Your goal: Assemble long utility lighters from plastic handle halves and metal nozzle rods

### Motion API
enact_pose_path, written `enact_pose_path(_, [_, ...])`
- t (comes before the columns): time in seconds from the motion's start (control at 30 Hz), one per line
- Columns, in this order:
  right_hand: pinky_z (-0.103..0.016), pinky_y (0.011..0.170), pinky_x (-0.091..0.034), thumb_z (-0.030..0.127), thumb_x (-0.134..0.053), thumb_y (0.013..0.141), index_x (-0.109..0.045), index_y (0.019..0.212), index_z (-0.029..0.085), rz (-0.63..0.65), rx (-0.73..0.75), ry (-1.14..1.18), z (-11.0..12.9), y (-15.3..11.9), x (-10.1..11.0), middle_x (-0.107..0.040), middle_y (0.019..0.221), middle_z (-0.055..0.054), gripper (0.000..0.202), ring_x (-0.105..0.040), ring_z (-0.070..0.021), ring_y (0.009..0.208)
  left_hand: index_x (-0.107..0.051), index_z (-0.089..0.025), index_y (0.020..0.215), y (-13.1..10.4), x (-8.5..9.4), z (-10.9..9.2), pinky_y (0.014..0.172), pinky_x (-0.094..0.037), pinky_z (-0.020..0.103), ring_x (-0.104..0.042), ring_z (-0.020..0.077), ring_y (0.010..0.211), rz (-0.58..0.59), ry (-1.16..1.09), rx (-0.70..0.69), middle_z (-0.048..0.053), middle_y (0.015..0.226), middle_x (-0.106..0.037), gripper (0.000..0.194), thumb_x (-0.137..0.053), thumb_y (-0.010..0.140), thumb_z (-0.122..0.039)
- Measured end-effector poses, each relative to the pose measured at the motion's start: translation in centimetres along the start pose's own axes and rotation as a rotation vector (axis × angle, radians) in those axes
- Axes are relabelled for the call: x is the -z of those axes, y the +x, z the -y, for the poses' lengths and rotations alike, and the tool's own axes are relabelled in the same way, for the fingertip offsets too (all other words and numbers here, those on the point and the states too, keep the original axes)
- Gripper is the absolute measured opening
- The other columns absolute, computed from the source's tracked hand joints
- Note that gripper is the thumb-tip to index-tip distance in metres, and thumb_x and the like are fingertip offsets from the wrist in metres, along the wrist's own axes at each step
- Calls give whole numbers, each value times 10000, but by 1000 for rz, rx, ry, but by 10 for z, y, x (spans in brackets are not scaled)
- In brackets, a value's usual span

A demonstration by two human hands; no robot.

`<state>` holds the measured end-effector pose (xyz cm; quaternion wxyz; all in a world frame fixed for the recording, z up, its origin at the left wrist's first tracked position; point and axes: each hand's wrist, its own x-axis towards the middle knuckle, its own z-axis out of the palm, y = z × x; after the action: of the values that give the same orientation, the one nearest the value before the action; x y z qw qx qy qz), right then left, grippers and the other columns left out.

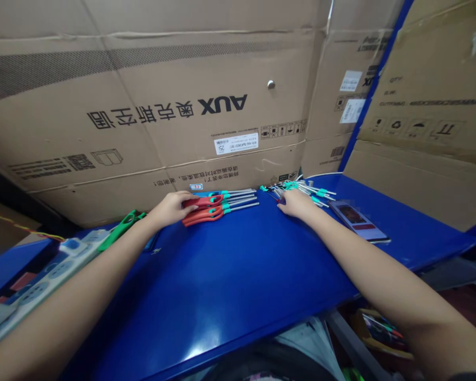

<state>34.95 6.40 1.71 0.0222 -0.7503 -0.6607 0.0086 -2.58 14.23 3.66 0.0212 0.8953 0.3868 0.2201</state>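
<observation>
On the blue table, several long-nosed lighters lie side by side, with red handles, teal triggers and silver tubes pointing right. My left hand is closed at the handle ends, its fingers over a red lighter there. To the right, my right hand is closed at a loose pile of silver tubes with teal parts. A small dark red bit shows at its fingertips; what it holds is mostly hidden by the hand.
A phone with a lit screen lies right of the pile. At left are a white power strip and a green-handled tool. Cardboard panels stand upright along the back and right. A box of loose parts sits below the table.
</observation>
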Motion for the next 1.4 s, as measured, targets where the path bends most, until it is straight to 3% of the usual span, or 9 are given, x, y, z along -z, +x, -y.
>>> enact_pose_path(0.33, [-349, 788, -521, 356, -536, 926, -685, 1159, 114, 7, 26, -10, -1, 2, -5, -696, 1174, -210, 367, -670, -339, 1093, -751, -185, 1033, 5, -2, 11, 821, -542, 391, -696, 265, 855, 25, -4, 39, 117, 995, -757, 455, -599, 820, -557])
enact_pose_path(0.6, [-356, 809, -525, 355, -527, 933, -679, 1160, 119, 8, 37, -8, -1, 0, -5, -696, 1186, -201, 362, -671, -329, 1096, -744, -185, 1047, 4, -6, 12, 902, -544, 391, -685, 247, 907, 30, 0, -27, 111, 1033, -723, 438, -584, 843, -539])
enact_pose_path(0.87, [-365, 841, -529, 385, -526, 935, -673, 1165, 133, 28, 40, -13, -1, 1, -5, -693, 1205, -185, 371, -663, -325, 1113, -755, -158, 1006, 2, -9, 13, 1042, -489, 491, -621, 327, 1171, -16, 45, -75, 173, 1233, -650, 508, -546, 864, -598])
enact_pose_path(1.13, [-364, 840, -530, 388, -517, 939, -672, 1177, 136, 32, 42, -22, -1, 1, -5, -694, 1203, -188, 380, -664, -319, 1108, -736, -183, 1173, -3, -9, 15, 1036, -514, 441, -661, 311, 1184, 72, 93, -14, 116, 1267, -704, 564, -466, 905, -599])
enact_pose_path(1.4, [-360, 844, -523, 414, -528, 933, -667, 1188, 148, 35, 42, -32, -2, 2, -6, -693, 1211, -182, 394, -659, -315, 1118, -739, -189, 1186, -11, -6, 17, 1030, -518, 422, -676, 300, 1162, 63, 120, 61, 93, 1258, -707, 534, -481, 910, -566])
